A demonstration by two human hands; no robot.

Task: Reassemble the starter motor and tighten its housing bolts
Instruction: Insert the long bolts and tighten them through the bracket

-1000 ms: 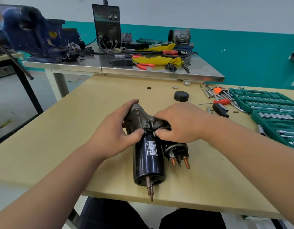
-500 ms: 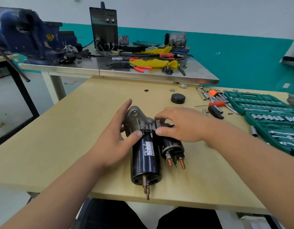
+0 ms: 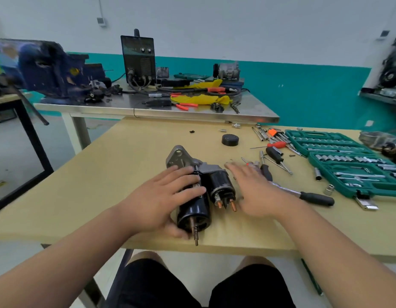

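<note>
A starter motor [image 3: 197, 210] lies on its side on a tan table [image 3: 126, 174], near the front edge. Its black body points two thin rods [image 3: 195, 236] at the viewer. A grey metal housing [image 3: 179, 156] caps the far end. A smaller black cylinder [image 3: 221, 183] with copper studs [image 3: 233, 205] sits alongside, on the right.

Wooden table [image 3: 103, 174]: surface contents.
Starter motor [image 3: 199, 192] on its side near the front edge, shaft end toward the edge. Round black cap [image 3: 230, 140] farther back. To the right: loose screwdrivers [image 3: 275, 152], a black-handled tool [image 3: 315, 197], a single socket [image 3: 328, 189] and an open green socket set [image 3: 348, 165].
</note>
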